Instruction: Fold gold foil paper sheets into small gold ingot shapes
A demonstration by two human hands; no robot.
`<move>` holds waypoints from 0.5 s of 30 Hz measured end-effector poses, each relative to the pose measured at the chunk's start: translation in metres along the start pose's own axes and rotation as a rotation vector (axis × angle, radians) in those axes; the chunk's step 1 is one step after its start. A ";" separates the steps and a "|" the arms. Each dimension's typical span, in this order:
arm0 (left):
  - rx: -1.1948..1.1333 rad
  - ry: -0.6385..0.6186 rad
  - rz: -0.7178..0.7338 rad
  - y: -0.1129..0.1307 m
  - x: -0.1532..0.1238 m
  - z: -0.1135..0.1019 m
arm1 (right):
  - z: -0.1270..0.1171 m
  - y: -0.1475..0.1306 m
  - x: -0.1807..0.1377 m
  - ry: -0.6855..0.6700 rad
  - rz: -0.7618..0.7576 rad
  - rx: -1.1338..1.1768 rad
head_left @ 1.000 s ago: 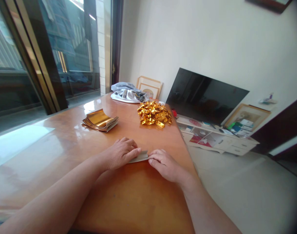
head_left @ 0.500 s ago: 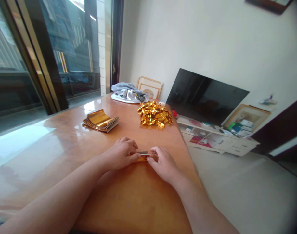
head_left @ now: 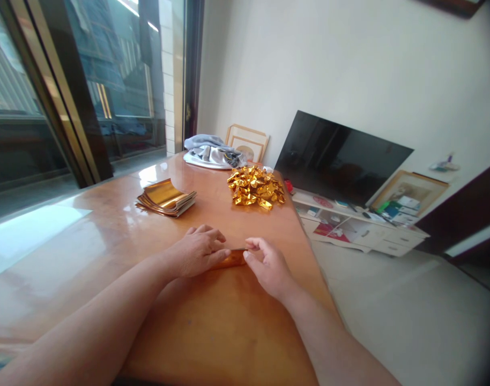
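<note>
In the head view, our right hand pinches the gold foil sheet on the table; our left hand touches it, whether gripping we cannot tell. We should press its edge evenly.

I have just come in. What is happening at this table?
A person's left hand and right hand touch opposite ends of a narrow gold strip on the table. Beyond them, a stack of gold sheets lies to the left and a heap of shiny gold pieces to the right.
</note>
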State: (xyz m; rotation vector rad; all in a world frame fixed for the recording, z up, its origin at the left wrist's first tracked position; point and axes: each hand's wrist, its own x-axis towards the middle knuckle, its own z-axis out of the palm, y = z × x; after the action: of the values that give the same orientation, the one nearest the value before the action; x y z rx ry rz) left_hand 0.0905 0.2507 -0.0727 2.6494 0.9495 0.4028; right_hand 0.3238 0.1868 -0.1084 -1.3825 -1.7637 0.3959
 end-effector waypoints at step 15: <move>-0.122 -0.029 -0.063 0.005 -0.005 -0.008 | -0.008 0.001 0.010 -0.308 0.012 -0.016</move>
State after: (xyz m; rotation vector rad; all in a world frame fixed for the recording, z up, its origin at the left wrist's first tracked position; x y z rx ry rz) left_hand 0.0869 0.2451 -0.0642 2.5026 0.9652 0.3932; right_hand 0.3305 0.1939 -0.1001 -1.4011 -2.0092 0.6300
